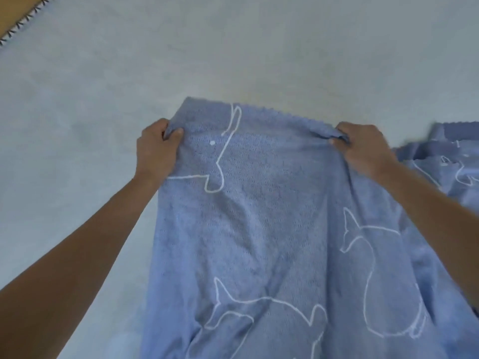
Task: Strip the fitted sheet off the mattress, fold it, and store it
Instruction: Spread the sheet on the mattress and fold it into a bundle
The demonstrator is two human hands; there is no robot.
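A blue sheet (pixel 261 229) with white outline drawings of animals is stretched out in front of me over the pale grey mattress (pixel 233 47). My left hand (pixel 155 149) pinches its far left corner. My right hand (pixel 363 149) grips the far edge on the right, where the cloth bunches up. The far edge between my hands is scalloped and held taut. More of the same blue cloth (pixel 451 161) lies crumpled on the mattress to the right, behind my right forearm.
The mattress surface spreads bare to the left and far side. At the top left corner a patterned black-and-white trim (pixel 23 20) runs along its edge, with a brown surface (pixel 13 11) beyond it.
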